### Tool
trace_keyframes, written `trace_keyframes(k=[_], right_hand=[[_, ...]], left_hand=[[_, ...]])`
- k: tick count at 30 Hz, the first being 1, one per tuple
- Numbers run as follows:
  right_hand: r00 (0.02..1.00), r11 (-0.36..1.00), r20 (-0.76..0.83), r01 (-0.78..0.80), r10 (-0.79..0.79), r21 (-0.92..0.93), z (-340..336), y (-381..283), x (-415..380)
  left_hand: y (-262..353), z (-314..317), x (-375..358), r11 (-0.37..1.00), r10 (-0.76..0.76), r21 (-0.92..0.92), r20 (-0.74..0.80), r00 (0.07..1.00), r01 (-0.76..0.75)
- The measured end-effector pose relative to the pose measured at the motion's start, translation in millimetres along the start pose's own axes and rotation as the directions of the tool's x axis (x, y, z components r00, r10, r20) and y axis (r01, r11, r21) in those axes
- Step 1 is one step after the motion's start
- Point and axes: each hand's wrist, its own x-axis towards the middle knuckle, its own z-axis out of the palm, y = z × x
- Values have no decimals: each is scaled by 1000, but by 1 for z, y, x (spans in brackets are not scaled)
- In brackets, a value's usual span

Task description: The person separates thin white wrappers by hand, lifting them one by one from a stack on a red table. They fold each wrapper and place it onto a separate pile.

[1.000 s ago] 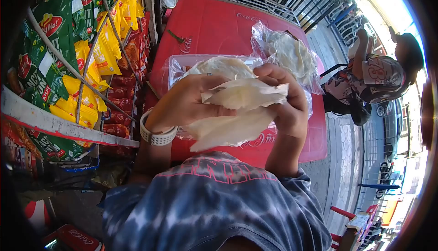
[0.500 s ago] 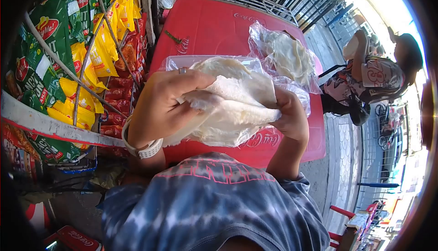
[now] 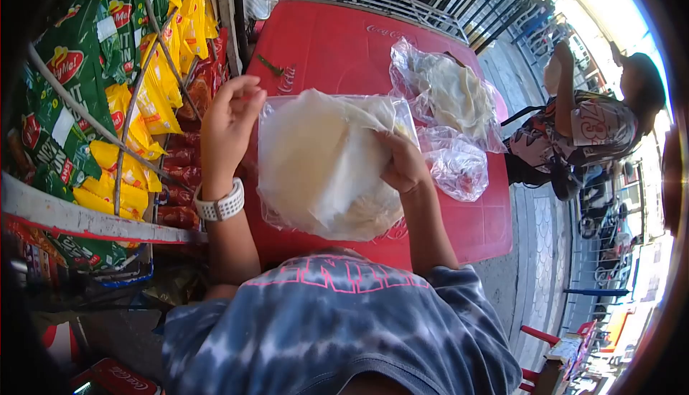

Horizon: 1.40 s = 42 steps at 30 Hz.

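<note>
My right hand pinches the edge of a thin, pale, round wrapper sheet, which looks like a spring roll wrapper and is slightly blurred. Beneath it, more pale sheets lie on a clear plastic tray. Raised at the tray's left side is my left hand, holding nothing, its fingers loosely curled and apart. It wears a white watch on the wrist. Beyond my right hand, another stack of wrapper sheets rests on an opened clear plastic bag.
The red table carries a crumpled plastic bag and a green scrap. Snack packets hang behind a metal rack close on the left. A person is beyond the table's right side.
My left hand has let go of the sheet and moved left. The folded sheet is now spread out over the tray, still held at its right side by my right hand, which has shifted left.
</note>
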Motion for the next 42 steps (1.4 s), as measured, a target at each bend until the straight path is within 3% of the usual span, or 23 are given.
trace_keyframes(k=[2, 8, 11, 12, 13, 14, 15, 16, 17, 19, 21, 24, 25, 26, 27, 28, 32, 35, 36, 38, 39, 41, 42], right_hand=[[993, 996, -110, -29, 38, 80, -9, 12, 4], [1000, 1000, 25, -6, 7, -29, 25, -19, 14], [988, 978, 11, 151, -151, -147, 33, -69, 38], [977, 968, -15, 210, -214, -135, 33, -88, 47], [960, 955, -42, 271, -277, -124, 29, -108, 54], [928, 923, -60, 358, -369, -139, 20, -129, 61], [887, 884, -78, 440, -455, -158, 7, -149, 65], [858, 866, -127, 482, -497, -130, -12, -168, 71], [827, 845, -175, 524, -535, -107, -33, -183, 74], [767, 815, -296, 574, -570, -82, -72, -194, 72], [689, 769, -405, 637, -602, -60, -116, -197, 72], [718, 800, -417, 598, -558, -41, -207, -167, 61], [721, 820, -541, 564, -433, 96, -273, -153, 68], [527, 911, -821, 412, -217, 24, -236, -134, 50], [479, 910, -878, 367, -5, 195, -276, -124, 54], [547, 885, -837, 401, -25, 236, -289, -113, 47], [545, 840, -765, 543, -343, 11, -210, -86, 33], [715, 847, -454, 445, -531, -291, -101, -64, 13], [757, 703, -243, 368, -607, -609, -62, -51, 2], [964, 755, 47, 235, -262, -612, -6, -28, -22], [954, 602, 282, 287, -105, -746, 9, -11, -30], [863, 218, 469, 429, 187, -877, 42, 9, -42], [845, 109, 504, 492, 180, -864, 45, 21, -44]], left_hand=[[-9, -6, -5, 992, -84, -102, -54, 995, 78], [21, -18, -24, 981, -90, -166, 84, 992, 103], [49, -24, -31, 967, 119, -253, 426, 897, -8], [61, -20, -33, 866, 456, -423, 450, 768, -266], [75, -16, -31, 664, 736, -588, 406, 541, -463], [98, -21, -23, 640, 767, -755, 621, 160, -143], [122, -30, -34, 536, 840, -776, 529, 118, -332], [141, -21, -29, 350, 924, -924, 368, -104, -156], [152, -28, -42, 287, 929, -949, 309, -204, -130], [162, -28, -56, 328, 943, -937, 333, -25, -124], [163, -33, -48, 408, 893, -894, 433, -122, -185], [165, -33, -44, 427, 831, -872, 483, -275, -241], [166, -31, -43, 416, 812, -874, 482, -330, -253], [170, -29, -42, 376, 805, -907, 421, -417, -190], [177, -27, -40, 346, 791, -930, 359, -495, -120], [183, -27, -41, 321, 771, -946, 288, -567, -45], [205, -37, -90, 196, 922, -969, 130, -366, 148], [209, -36, -92, 211, 939, -972, 171, -299, 106], [213, -32, -88, 214, 940, -972, 178, -291, 99], [215, -28, -86, 226, 936, -971, 192, -295, 84], [215, -31, -91, 229, 937, -970, 196, -288, 86], [213, -33, -96, 237, 939, -968, 206, -276, 81], [215, -32, -94, 232, 941, -969, 202, -272, 84]])
